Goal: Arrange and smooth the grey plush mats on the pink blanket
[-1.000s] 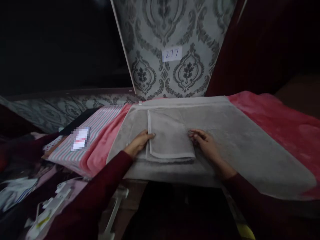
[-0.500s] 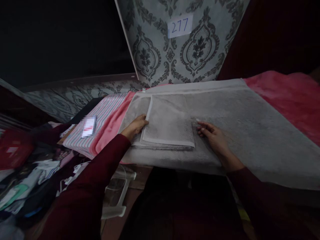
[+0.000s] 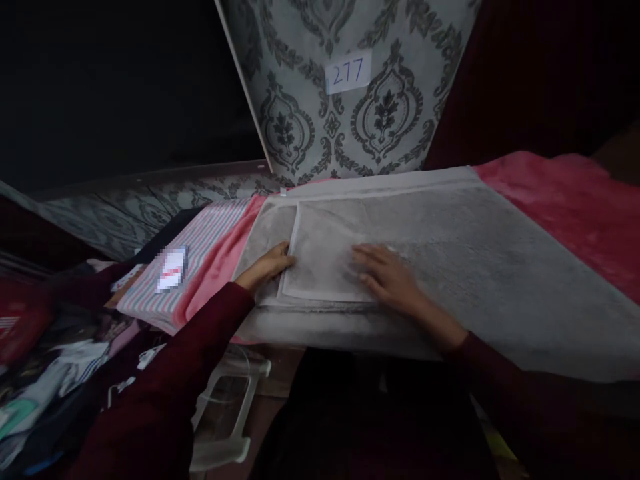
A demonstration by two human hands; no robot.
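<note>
A folded grey towel (image 3: 325, 247) with a pale hemmed border lies on a larger grey plush cloth (image 3: 480, 267). At its left edge, my left hand (image 3: 270, 265) is closed on the hem, the thumb on top and some fingers hidden. My right hand (image 3: 387, 277) is spread over the right part of the folded towel, its fingers stretched out and blurred by motion. Whether the right palm presses on the fabric, I cannot tell.
Pink fabric (image 3: 545, 207) lies under the grey cloth. To the left are a striped cloth (image 3: 200, 227) and a blurred-out white item (image 3: 171, 270). A white plastic stool (image 3: 240, 413) stands below, near heaped clothes (image 3: 75, 373). Patterned wallpaper (image 3: 330, 150) and a dark screen (image 3: 125, 87) rise behind.
My right hand has moved left from beside the folded towel to over its right side, its fingers opening out. My left hand stays at the left edge. The view has shifted slightly.
</note>
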